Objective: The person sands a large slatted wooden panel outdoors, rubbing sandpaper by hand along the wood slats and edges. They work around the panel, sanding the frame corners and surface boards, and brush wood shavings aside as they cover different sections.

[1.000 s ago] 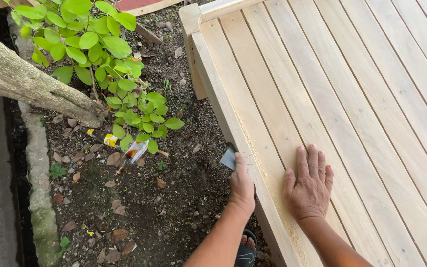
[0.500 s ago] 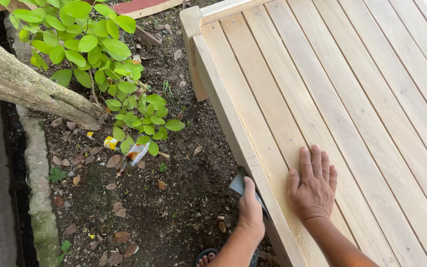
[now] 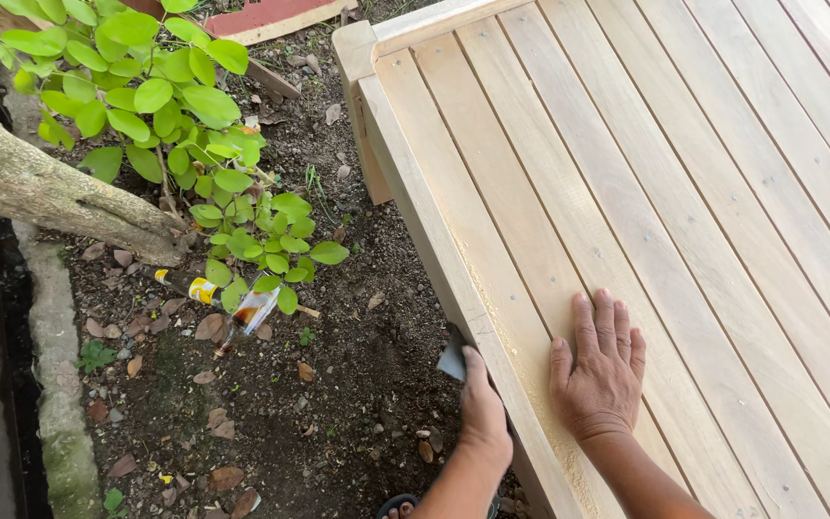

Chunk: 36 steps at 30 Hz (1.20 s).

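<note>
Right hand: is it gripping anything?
No, the right hand lies flat, fingers spread, on the slatted wooden platform, while the left hand presses a small grey sanding pad against its side rail.

To my left I see bare dark soil (image 3: 338,404) strewn with dry brown leaves (image 3: 211,327) and small stones. A thick grey tree trunk (image 3: 40,187) slants across the upper left, with a bright green leafy shrub (image 3: 175,115) growing over it. A discarded bottle with a yellow label (image 3: 228,306) lies on the dirt under the shrub's lower leaves. Along the far left runs a mossy concrete curb (image 3: 55,404). A reddish board (image 3: 276,14) lies at the top edge.
</note>
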Available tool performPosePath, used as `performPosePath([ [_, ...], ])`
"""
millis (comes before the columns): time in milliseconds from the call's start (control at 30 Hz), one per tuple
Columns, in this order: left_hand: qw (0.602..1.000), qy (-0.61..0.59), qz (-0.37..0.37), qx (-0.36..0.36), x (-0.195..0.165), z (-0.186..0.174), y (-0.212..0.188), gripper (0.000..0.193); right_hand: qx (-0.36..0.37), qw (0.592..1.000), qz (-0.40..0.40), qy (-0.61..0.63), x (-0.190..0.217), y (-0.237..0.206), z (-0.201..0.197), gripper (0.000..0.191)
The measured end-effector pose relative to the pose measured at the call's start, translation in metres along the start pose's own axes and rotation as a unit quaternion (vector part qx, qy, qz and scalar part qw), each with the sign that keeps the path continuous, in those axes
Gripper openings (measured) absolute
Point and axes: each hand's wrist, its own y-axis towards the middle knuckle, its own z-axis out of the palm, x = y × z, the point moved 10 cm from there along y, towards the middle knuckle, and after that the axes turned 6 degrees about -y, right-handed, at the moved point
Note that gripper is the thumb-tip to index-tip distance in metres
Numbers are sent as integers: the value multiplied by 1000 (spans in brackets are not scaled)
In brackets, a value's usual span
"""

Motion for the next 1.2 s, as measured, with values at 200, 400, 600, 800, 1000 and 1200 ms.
performPosePath([
  [200, 996, 16, 82, 41, -65, 28, 40, 88, 1, 1000, -7, 1, -1, -2, 1, 65],
  [400, 506, 716, 476, 68, -6, 58, -116, 80, 6, 1000, 8, 4, -1, -2, 1, 65],
  [600, 453, 768, 452, 34, -86, 86, -54, 76, 8, 1000, 0, -2, -1, -1, 2, 65],
  [800, 400, 820, 410, 3, -174, 130, -23, 85, -9, 1000, -3, 14, 1, 0, -2, 63],
  [1000, 382, 811, 360, 258, -34, 70, -117, 89, 3, 999, 18, 35, -6, 0, 1, 57],
  [1200, 306, 802, 482, 177, -103, 86, -58, 69, -24, 999, 12, 48, -5, -2, -3, 55],
])
